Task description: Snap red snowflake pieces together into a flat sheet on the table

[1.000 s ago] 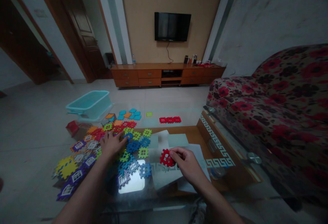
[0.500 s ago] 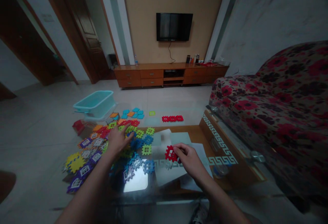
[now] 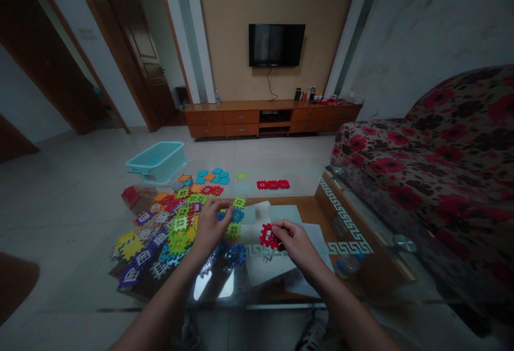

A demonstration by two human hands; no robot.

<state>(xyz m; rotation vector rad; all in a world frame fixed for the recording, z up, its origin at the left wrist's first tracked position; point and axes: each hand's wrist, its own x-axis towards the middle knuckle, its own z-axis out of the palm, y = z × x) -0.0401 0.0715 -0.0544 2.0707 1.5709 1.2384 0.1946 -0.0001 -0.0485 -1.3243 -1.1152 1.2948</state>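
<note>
My right hand (image 3: 292, 238) pinches a red window-frame building tile (image 3: 266, 236) by its right edge, above the white paper sheets on the glass table. My left hand (image 3: 213, 223) is at the right side of a heap of colourful interlocking tiles (image 3: 179, 223), its thumb and fingers curled together. Whatever lies between its fingertips, if anything, is hidden. Just beyond those fingertips lies a blue tile (image 3: 237, 215), with green tiles (image 3: 234, 230) nearby. Farther back, a row of joined red tiles (image 3: 273, 184) lies on the glass.
A turquoise plastic tub (image 3: 156, 161) stands beyond the heap at left. Cyan tiles (image 3: 219, 173) and one green tile (image 3: 241, 176) lie toward the table's far side. A flowered sofa (image 3: 401, 153) borders the right. Paper (image 3: 265, 271) shows near the table's front edge.
My left hand has moved right from over the heap, and its spread fingers have drawn together. My right hand still holds the red tile in nearly the same place. The view has shifted slightly.
</note>
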